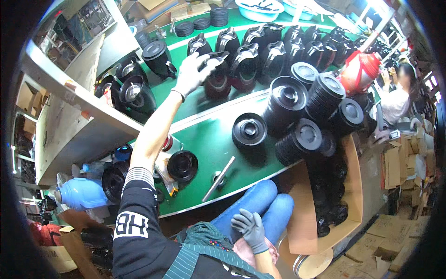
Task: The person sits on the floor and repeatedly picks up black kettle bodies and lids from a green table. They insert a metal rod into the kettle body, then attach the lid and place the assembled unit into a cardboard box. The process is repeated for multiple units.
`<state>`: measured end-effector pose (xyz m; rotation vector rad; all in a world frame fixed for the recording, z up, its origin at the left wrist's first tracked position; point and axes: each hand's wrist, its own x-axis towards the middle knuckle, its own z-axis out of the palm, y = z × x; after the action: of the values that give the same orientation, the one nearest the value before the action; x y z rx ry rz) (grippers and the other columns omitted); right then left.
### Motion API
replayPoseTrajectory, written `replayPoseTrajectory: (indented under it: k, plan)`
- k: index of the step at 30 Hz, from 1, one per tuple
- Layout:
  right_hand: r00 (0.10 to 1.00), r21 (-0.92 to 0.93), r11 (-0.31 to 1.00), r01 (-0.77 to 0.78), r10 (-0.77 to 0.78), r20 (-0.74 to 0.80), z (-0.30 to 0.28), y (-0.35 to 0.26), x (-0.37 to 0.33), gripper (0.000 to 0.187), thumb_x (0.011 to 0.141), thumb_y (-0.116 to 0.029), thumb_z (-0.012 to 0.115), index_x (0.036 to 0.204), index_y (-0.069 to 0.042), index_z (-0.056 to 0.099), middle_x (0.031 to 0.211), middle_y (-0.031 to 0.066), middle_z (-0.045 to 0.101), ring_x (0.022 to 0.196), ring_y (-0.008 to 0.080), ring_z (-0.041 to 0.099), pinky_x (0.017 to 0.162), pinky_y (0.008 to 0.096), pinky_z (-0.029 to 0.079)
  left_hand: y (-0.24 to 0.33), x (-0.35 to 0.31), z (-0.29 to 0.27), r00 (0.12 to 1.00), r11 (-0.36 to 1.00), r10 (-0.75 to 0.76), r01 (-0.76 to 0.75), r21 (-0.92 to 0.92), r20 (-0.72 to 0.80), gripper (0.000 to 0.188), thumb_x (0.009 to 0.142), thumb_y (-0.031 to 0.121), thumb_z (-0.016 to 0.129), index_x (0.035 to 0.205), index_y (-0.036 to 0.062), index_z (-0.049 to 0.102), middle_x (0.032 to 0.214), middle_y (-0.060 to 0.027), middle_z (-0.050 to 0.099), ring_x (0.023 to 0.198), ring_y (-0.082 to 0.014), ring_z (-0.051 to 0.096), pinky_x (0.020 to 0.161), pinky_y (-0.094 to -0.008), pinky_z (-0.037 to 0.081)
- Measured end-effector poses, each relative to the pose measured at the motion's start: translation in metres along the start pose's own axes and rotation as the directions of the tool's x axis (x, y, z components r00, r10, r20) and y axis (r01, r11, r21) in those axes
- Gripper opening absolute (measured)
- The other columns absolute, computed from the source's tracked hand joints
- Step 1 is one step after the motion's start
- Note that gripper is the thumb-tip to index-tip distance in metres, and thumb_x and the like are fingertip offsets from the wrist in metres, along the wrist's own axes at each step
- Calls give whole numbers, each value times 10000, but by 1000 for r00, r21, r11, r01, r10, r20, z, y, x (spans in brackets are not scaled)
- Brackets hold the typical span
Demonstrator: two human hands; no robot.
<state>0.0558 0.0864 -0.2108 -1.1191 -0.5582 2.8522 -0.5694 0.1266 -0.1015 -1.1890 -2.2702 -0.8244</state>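
My left hand, in a whitish glove, reaches out over the green bench with its fingers spread. Its fingertips are at the top of a glossy black jug with a spout; I cannot tell whether they touch it. Similar black jugs stand upright in rows beside and behind that one. Over my lap hovers my right hand in a grey glove, fingers loosely stretched and nothing visible in them. Between me and the jugs, a round black part with a raised centre stands on the bench.
Stacked black discs crowd the bench's right side, with a red jug behind. A metal bar tool lies near the front edge. Cardboard box of black parts stands right of my knees. Another person sits far right.
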Motion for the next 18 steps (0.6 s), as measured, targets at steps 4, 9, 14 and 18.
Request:
replayPoseTrajectory:
  k: [4,9,14,18]
  plan:
    - [990,17,999,-45,47,-131,-7,4,5,675,1168,-503,327,1387,58,634,1216,277,762,1105,455,753,1041,549,590,-73,22,-33,951,932,-206,262,251,-229,699,884,475,810,1447,98,638,1425,-253,601,1366,-457,523,1184,-545,414]
    - [975,53,995,-84,93,-204,-6,1,5,673,1169,-477,328,1308,93,657,1122,275,777,1003,462,773,968,520,618,-157,36,-34,783,555,-585,576,600,-212,975,825,576,838,1650,229,450,1685,-250,334,1516,-544,310,1206,-687,328]
    - [981,37,998,-50,56,-187,-6,5,6,668,1176,-461,310,1302,101,650,1100,267,779,957,445,780,948,501,624,-189,33,-18,873,677,-462,462,573,-158,749,905,474,773,1595,287,550,1665,-170,479,1460,-506,474,1264,-624,286]
    - [980,-35,999,-42,34,-198,6,1,6,673,1173,-480,317,1304,89,652,1093,249,781,962,419,779,927,477,625,-177,0,-29,901,784,-387,434,443,-197,700,866,427,826,1528,292,640,1619,-153,544,1476,-411,486,1307,-570,262]
